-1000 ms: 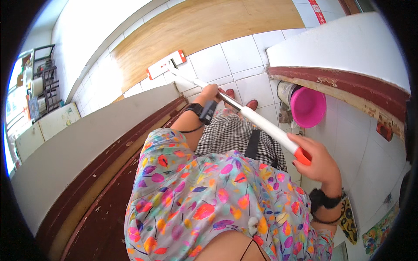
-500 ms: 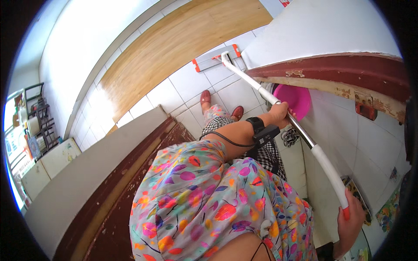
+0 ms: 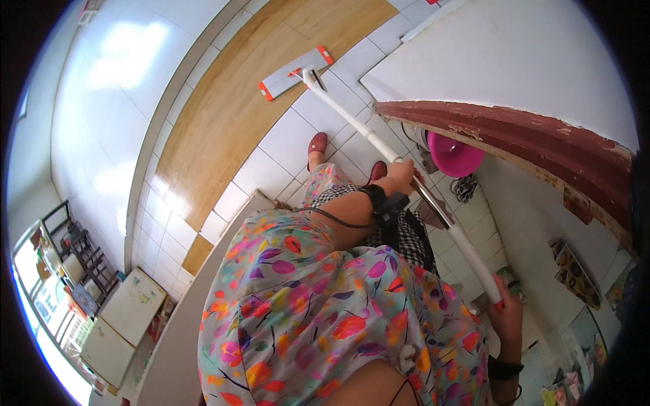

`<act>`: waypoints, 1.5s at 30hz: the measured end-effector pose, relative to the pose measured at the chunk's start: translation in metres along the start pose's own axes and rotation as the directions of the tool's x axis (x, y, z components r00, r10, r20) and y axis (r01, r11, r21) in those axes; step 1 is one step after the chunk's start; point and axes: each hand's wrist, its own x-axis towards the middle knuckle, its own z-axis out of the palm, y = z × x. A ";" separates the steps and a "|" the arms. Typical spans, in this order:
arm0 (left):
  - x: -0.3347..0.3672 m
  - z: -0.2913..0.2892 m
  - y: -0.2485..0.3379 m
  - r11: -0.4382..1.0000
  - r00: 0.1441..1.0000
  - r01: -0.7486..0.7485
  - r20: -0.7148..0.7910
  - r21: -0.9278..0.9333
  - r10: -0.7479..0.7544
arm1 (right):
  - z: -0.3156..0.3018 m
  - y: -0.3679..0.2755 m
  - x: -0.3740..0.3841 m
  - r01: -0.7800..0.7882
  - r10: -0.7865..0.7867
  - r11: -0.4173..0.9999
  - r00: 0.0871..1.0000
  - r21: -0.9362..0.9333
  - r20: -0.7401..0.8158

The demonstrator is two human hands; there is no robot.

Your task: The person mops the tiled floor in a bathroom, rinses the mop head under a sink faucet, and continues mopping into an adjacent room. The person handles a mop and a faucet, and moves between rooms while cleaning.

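Observation:
A flat mop with a white and silver pole slants across the view. My left hand is closed around the middle of the pole, beside its shiny metal section. At the red-tipped end of the handle, my right hand grips the pole. The grey mop head with orange-red ends lies at the far end. It rests on the wood-look floor strip, close to its border with the white tiles.
A white wall end and a worn dark red door frame stand at the right. Behind the frame is a pink basin. At the left are a white cabinet and a dark rack. My red shoes stand on the tiles.
The mop head has moved left and farther away, from the white tiles onto the wood-look strip. Both hands keep hold of the pole and have shifted left. The whole view has turned.

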 end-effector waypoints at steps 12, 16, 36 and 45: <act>0.042 -0.102 -0.053 0.966 1.000 -0.028 0.003 0.258 0.028 | 0.085 0.026 -0.043 -0.250 0.165 0.959 0.879 0.136 0.448; 0.029 -0.077 -0.192 0.929 0.957 0.261 0.060 0.264 -0.285 | 0.023 0.079 -0.132 -0.272 0.263 0.962 0.923 -0.008 0.280; 0.155 -0.131 -0.060 0.356 0.971 -0.230 0.238 0.906 0.020 | 0.104 0.062 -0.054 -0.193 0.166 0.965 0.974 0.177 0.157; 0.069 -0.113 0.182 0.925 0.994 -0.044 0.106 0.379 0.004 | 0.093 -0.114 0.058 -0.200 0.047 0.801 0.961 0.565 0.274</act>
